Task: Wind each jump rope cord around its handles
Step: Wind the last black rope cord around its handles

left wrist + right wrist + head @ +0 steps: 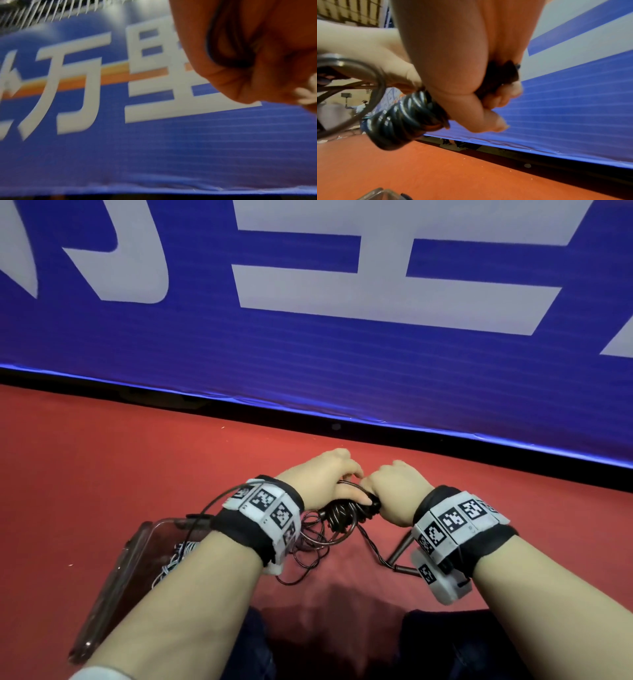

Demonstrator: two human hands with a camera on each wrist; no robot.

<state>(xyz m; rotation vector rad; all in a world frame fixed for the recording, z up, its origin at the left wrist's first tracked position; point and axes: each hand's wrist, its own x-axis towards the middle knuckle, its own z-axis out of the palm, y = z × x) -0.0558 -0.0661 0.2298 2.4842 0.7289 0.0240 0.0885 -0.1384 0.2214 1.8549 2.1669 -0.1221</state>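
While right hand (394, 491) grips handles (501, 75), left hand (322, 474) pinches cord (399, 119); clear bin (113, 577) holds white cord (171, 559).

place: indoor sports hall/event venue | evid: red floor mat (137, 460), big blue banner (308, 344) w/ white lettering

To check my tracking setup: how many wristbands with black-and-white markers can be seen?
2. One wristband is on the left wrist, the other on the right wrist, either side of the wound jump rope. None seems hidden.
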